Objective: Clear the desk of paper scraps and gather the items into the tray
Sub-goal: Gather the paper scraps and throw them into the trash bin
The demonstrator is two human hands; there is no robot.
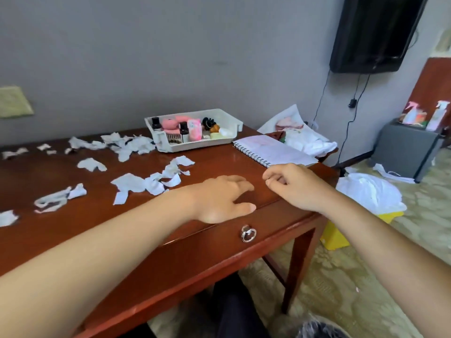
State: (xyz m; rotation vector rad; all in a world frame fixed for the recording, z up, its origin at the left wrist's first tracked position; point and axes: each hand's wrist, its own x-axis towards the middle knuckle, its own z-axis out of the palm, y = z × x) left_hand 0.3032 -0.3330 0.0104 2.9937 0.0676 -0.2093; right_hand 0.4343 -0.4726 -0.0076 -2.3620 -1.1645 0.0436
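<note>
Many white paper scraps (131, 182) (torn, crumpled) litter the reddish desk (219, 162).

one desk (219, 164), one tray (195, 146), one spiral notebook (273, 150), two dark bottles (183, 131), over a dozen paper scraps (131, 182)
</note>
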